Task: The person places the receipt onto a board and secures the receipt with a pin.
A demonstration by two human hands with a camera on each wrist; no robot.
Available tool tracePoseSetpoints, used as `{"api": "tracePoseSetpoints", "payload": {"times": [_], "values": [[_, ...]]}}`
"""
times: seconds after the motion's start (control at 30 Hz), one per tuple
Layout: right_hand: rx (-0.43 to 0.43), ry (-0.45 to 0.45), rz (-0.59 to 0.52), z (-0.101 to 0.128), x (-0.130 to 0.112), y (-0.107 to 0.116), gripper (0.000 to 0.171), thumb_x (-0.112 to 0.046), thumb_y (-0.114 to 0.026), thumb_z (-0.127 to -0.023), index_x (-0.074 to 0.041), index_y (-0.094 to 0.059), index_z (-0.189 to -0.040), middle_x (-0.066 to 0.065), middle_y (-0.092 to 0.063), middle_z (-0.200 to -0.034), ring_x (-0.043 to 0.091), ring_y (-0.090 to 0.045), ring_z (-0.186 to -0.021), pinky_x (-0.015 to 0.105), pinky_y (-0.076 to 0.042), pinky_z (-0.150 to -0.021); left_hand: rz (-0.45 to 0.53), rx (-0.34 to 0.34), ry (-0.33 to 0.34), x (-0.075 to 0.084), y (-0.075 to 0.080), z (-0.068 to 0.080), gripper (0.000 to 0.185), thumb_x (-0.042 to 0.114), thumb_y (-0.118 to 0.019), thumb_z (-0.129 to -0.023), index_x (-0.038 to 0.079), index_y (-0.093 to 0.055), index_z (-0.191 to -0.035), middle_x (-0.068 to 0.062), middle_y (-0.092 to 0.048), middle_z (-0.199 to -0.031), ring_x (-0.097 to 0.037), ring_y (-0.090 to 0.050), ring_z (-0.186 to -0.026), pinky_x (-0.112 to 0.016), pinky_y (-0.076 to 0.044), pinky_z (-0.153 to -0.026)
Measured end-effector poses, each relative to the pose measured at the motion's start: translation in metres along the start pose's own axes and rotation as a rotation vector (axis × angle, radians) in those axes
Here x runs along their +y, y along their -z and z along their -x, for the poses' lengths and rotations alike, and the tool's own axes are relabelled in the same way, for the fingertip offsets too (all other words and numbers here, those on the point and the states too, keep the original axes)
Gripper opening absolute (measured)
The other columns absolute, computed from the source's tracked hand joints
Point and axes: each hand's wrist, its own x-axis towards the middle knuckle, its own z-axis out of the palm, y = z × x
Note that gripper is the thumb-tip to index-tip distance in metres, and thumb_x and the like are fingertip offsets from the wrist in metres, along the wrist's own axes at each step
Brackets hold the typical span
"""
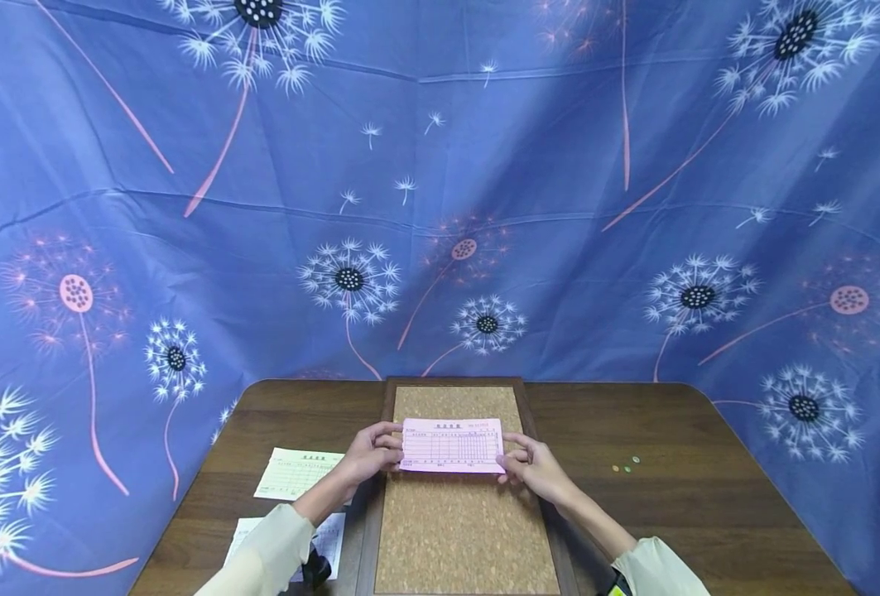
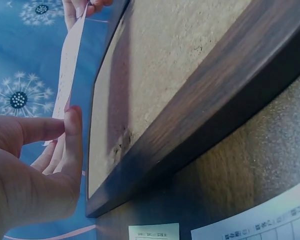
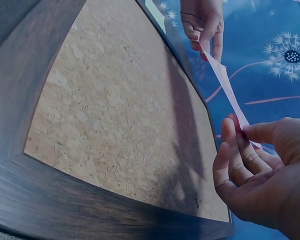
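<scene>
A pink printed form slip point(image 1: 451, 447) is held up by its two short ends over a wood-framed cork board point(image 1: 469, 530). At its left end my left hand point(image 1: 370, 452) pinches the paper between thumb and fingers. My right hand point(image 1: 536, 468) pinches the opposite end. Seen edge-on in the left wrist view, the pink slip point(image 2: 70, 65) stands apart from the cork, and its shadow falls across the board. In the right wrist view, the thumb and fingers of the right hand point(image 3: 270, 170) grip the slip's near corner.
Left of the board lie a green form slip point(image 1: 290, 476) and a white form slip point(image 1: 329, 542), partly hidden by the left arm. Several small coloured thumbtack-like pieces point(image 1: 626, 467) lie on the brown table point(image 1: 678, 530) at the right. A blue dandelion-print cloth point(image 1: 581, 273) hangs behind.
</scene>
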Motion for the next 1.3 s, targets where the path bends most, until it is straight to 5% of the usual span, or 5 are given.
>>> {"api": "tracePoseSetpoints", "payload": {"times": [0.27, 0.93, 1.3], "values": [[0.011, -0.036, -0.024, -0.003, 0.008, 0.002, 0.056, -0.006, -0.061, -0.098, 0.018, -0.038, -0.144, 0.021, -0.074, -0.090, 0.016, -0.070, -0.071, 0.026, -0.055, -0.065, 0.021, 0.031, 0.005, -0.009, -0.006, -0.008, 0.049, -0.010, -0.062, -0.086, -0.012, -0.052, -0.134, -0.002, -0.070, -0.088, -0.008, -0.062, -0.070, -0.024, -0.053, -0.066], [0.129, -0.081, 0.056, -0.020, 0.018, 0.011, 0.046, -0.009, -0.062, -0.099, 0.008, -0.050, -0.140, 0.012, -0.073, -0.081, 0.011, -0.062, -0.062, 0.024, -0.045, -0.052, -0.026, 0.132, 0.001, -0.012, -0.031, -0.035, 0.042, -0.013, -0.060, -0.086, -0.010, -0.057, -0.128, -0.017, -0.071, -0.096, -0.011, -0.064, -0.072, -0.029, -0.059, -0.068], [0.208, -0.045, 0.068, -0.050, 0.017, 0.014, 0.042, -0.003, -0.061, -0.098, 0.007, -0.054, -0.137, 0.023, -0.073, -0.086, 0.015, -0.067, -0.063, 0.025, -0.050, -0.054, -0.076, 0.193, 0.014, -0.004, -0.024, -0.055, 0.040, -0.013, -0.059, -0.086, -0.009, -0.059, -0.126, -0.018, -0.071, -0.098, -0.013, -0.066, -0.075, -0.031, -0.061, -0.070]]}}
